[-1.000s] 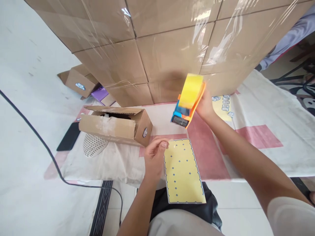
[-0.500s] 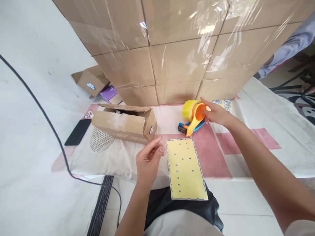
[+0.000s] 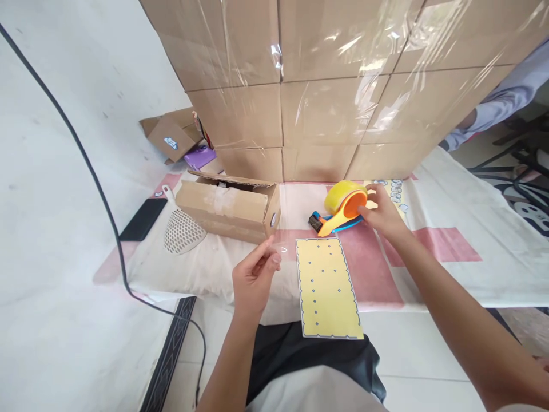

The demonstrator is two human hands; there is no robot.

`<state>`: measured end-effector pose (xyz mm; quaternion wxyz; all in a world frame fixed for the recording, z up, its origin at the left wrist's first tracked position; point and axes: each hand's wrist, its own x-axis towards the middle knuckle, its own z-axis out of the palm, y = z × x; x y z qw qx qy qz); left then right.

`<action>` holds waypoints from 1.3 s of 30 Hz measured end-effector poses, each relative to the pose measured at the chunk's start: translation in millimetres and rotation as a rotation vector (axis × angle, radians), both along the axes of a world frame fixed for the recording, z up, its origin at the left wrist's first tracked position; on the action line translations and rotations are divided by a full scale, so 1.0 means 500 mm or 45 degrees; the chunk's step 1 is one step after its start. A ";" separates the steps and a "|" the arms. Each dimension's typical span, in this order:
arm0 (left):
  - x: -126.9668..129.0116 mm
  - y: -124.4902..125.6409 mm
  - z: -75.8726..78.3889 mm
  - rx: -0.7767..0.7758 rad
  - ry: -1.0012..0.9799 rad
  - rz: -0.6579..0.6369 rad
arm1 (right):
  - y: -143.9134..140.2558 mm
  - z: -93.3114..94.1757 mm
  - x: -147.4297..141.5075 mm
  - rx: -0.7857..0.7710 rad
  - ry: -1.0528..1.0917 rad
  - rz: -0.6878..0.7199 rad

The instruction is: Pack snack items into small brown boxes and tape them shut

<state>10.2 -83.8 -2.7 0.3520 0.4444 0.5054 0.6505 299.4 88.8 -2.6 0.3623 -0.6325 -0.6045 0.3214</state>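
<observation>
Resting my right hand (image 3: 383, 213) on orange-and-blue tape dispenser with yellow roll (image 3: 341, 206), fingers curled loosely against it; dispenser lies on pink-and-white cloth (image 3: 433, 252), just before wrapped cardboard stack (image 3: 326, 97). My left hand (image 3: 254, 278) pinches short clear tape strip (image 3: 281, 247), thumb to forefinger. Yellow dotted rectangular sheet (image 3: 328, 287) beside it. Open brown carton (image 3: 229, 205) lies left.

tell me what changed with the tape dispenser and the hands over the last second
The right hand brought the tape dispenser down from mid-air onto the cloth and now rests against its roll rather than gripping it. The left hand stayed raised beside the yellow sheet, thumb and finger pinched, apparently on a clear strip of tape. The open carton and the sheet did not move.
</observation>
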 end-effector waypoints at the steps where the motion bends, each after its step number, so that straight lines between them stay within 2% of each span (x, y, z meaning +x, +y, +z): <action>1: -0.002 -0.001 0.000 -0.001 -0.003 0.000 | -0.006 -0.007 -0.002 -0.006 -0.003 -0.024; 4: -0.006 -0.004 -0.004 0.008 -0.021 0.000 | -0.005 -0.028 -0.009 0.091 -0.105 -0.128; 8: -0.010 -0.003 -0.012 -0.009 -0.026 -0.020 | 0.046 -0.050 -0.021 0.343 -0.216 -0.309; 11: -0.012 -0.002 -0.013 -0.021 -0.029 -0.009 | 0.081 -0.055 -0.019 0.253 -0.224 -0.302; 14: -0.017 -0.002 -0.013 -0.043 -0.009 0.029 | 0.065 -0.032 -0.012 0.161 -0.264 -0.238; 17: -0.023 -0.004 -0.013 -0.047 0.022 0.068 | -0.008 0.025 -0.035 0.290 -0.405 -0.274; 18: -0.024 -0.006 -0.013 -0.036 0.033 0.073 | -0.040 0.048 -0.056 0.318 -0.395 -0.228; 19: -0.025 -0.007 -0.013 -0.017 0.046 0.070 | -0.071 0.071 -0.084 0.310 -0.344 -0.108; 21: -0.026 -0.012 -0.011 0.036 0.092 0.042 | -0.127 0.111 -0.155 0.185 -0.044 0.454; 23: -0.030 -0.019 -0.009 0.074 0.173 0.013 | -0.165 0.139 -0.230 0.163 0.061 0.887; 24: -0.033 -0.023 -0.007 0.082 0.217 0.010 | -0.177 0.149 -0.262 0.140 0.068 1.039; 26: -0.042 -0.031 -0.003 0.083 0.280 0.037 | -0.188 0.162 -0.309 0.103 0.048 1.233; 29: -0.058 -0.037 0.009 0.031 0.250 0.082 | -0.183 0.175 -0.345 0.177 0.033 1.326; 32: -0.074 -0.024 0.035 -0.103 0.108 0.086 | -0.165 0.196 -0.368 0.354 -0.049 1.271; 36: -0.110 0.027 0.082 -0.149 -0.118 0.153 | -0.122 0.237 -0.412 0.377 -0.034 1.159; 39: -0.150 0.076 0.115 -0.107 -0.130 0.239 | -0.074 0.264 -0.449 0.339 0.075 1.071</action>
